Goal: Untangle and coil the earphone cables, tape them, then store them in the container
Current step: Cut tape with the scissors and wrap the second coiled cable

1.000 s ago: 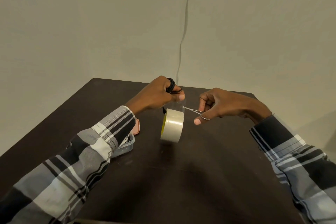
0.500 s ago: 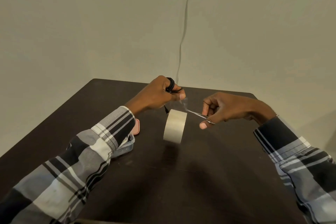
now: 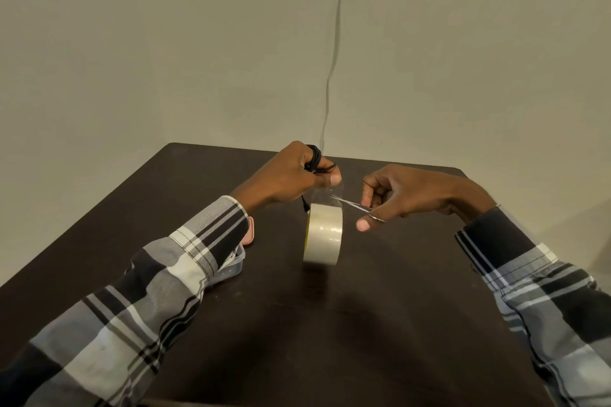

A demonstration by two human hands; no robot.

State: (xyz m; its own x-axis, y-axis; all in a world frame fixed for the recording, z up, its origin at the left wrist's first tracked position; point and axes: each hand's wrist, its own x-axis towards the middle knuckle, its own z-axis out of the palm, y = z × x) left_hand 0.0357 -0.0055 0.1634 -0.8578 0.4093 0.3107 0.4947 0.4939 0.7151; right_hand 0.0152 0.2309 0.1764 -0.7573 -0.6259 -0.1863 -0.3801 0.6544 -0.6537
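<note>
Left hand [image 3: 291, 175] grips coiled earphone cable [image 3: 314, 158] above tape roll [image 3: 323, 234]; right hand [image 3: 396, 195] holds scissors [image 3: 353, 205] beside it

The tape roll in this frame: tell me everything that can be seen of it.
The tape roll is a wide ring of clear, glossy packing tape with a yellowish inner core showing at its left edge. It hangs on edge just above the dark table, suspended by a clear strip of tape pulled up from its top to the left hand. The small metal scissors in the right hand reach their blade tips to that strip. A thin black cable end dangles beside its upper left.
</note>
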